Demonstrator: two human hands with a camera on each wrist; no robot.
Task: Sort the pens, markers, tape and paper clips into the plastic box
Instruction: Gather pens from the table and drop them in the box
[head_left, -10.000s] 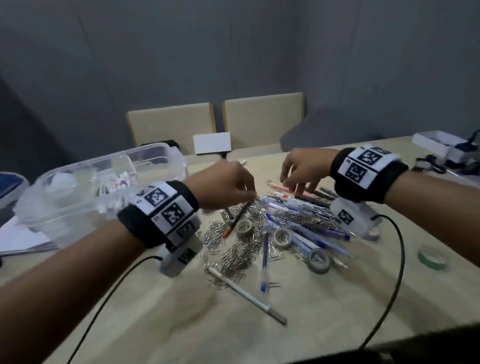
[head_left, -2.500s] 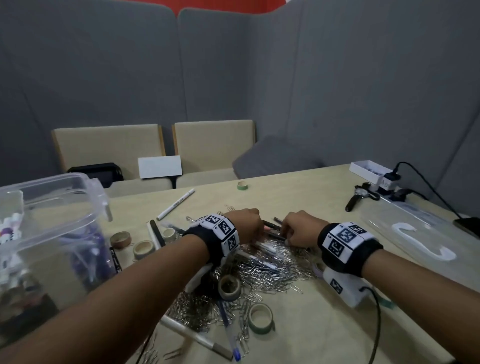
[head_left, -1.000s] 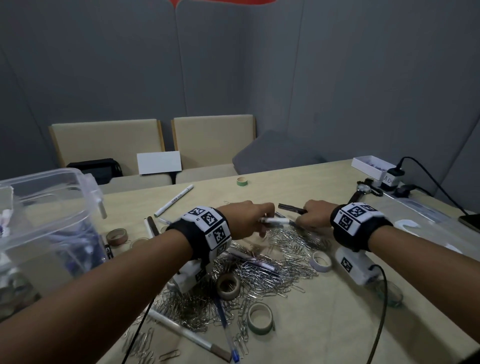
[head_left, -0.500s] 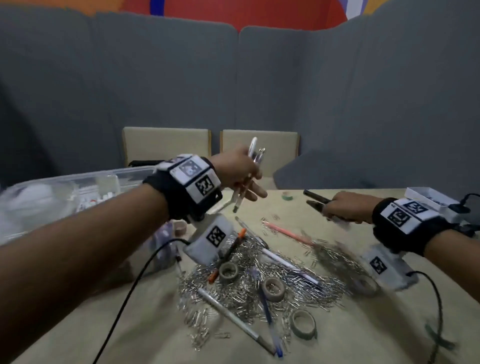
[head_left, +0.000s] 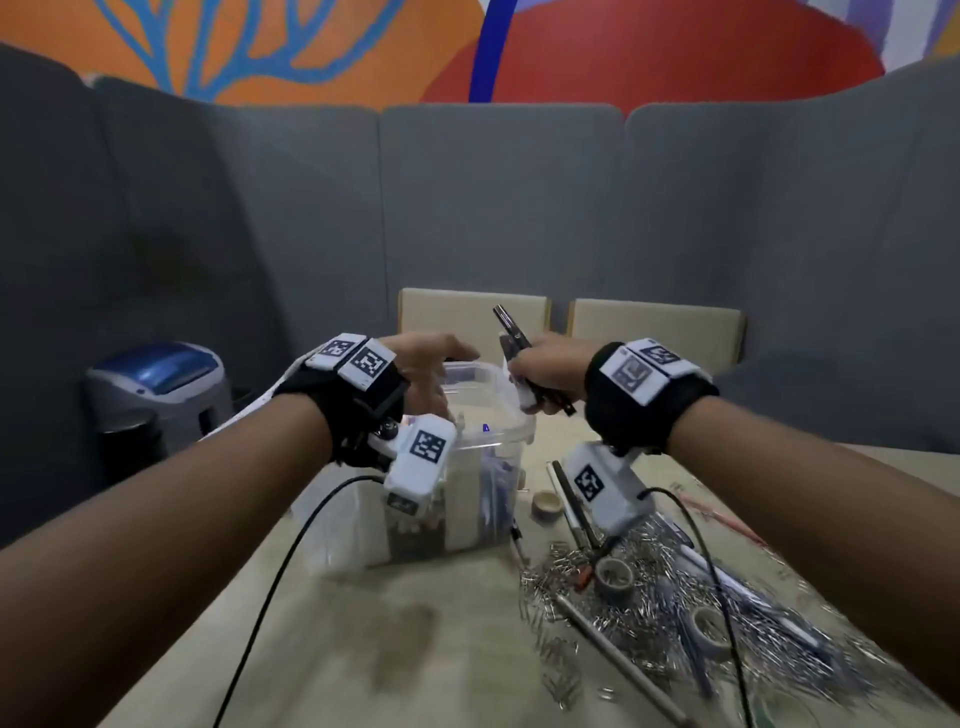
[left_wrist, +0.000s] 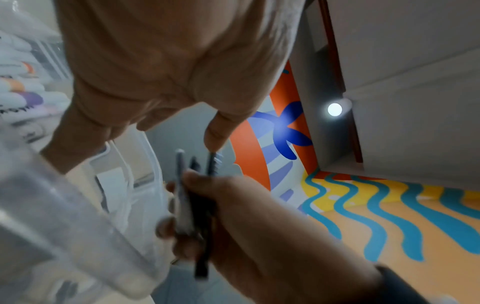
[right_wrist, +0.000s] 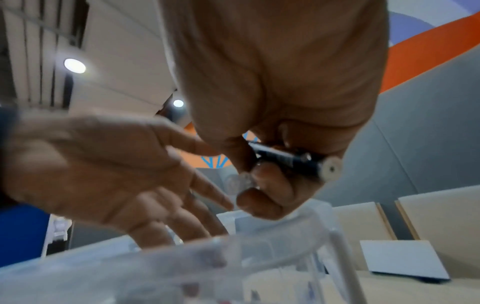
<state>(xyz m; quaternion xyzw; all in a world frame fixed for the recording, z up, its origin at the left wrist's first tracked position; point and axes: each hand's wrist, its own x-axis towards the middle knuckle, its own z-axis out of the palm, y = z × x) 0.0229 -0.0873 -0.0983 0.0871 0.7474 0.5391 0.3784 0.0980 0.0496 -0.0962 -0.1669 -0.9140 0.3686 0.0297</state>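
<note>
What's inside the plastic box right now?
Through the clear box wall, blurred pens or markers show. The left hand hovers over the opening, hiding part of it. Nothing else is clear.

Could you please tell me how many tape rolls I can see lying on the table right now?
3: a tan tape roll by the plastic box, two grey ones in the paper clips. Clips may hide more.

Plastic box (head_left: 470, 452) on the tabletop (head_left: 415, 649) beneath the left hand (head_left: 421, 364), right hand (head_left: 545, 369) with pens (head_left: 511, 338) over its right rim, paper clips (head_left: 649, 597) and tape rolls (head_left: 613, 577) below the right hand.
</note>
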